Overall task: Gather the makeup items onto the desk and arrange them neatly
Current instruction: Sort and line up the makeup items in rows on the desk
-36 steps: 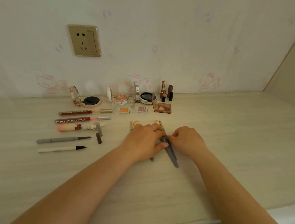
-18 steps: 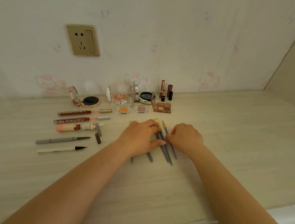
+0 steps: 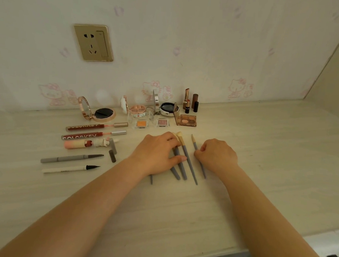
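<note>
Grey brushes [image 3: 189, 164], five, lie under both hands on the worktop [image 3: 260, 171]. Left hand [image 3: 157, 155] presses flat, fingers spread; right hand [image 3: 218, 155] pinches the outermost brush [image 3: 195, 144]. Three compacts [image 3: 104, 114] behind.

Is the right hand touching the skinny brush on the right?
Touching. In the head view, the right hand has its fingers pinched on the handle of the thin brush, no gap visible.

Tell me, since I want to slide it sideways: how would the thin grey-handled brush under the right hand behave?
The thin grey-handled brush looks slim and round, so it may roll. Probably light and stiff. The right hand already pins its middle.
</note>
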A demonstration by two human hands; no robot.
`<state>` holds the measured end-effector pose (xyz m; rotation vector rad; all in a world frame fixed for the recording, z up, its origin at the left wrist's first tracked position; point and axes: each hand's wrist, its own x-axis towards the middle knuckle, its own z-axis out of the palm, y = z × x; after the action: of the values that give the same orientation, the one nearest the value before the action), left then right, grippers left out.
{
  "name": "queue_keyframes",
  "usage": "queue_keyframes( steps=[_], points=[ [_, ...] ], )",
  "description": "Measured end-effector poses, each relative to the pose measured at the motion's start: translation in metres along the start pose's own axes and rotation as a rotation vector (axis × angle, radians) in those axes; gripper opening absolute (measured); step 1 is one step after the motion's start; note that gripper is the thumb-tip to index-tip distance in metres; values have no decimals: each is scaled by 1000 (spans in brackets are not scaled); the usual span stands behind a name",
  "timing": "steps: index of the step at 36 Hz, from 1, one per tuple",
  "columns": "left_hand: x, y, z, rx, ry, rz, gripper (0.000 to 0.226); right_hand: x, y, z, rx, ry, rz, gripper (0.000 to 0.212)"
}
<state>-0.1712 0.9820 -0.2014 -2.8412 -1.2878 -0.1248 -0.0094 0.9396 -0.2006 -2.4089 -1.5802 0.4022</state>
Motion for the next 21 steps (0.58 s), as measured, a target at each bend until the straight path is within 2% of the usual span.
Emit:
queue_keyframes(
  steps=[11,21],
  points=[
    [-4,1,1,26,0,23,62,-4,-1,-1,4,1,-20,30],
    [-18,-4,5,-47,-60,47,64,-6,0,-1,0,-3,-26,29]
  ],
)
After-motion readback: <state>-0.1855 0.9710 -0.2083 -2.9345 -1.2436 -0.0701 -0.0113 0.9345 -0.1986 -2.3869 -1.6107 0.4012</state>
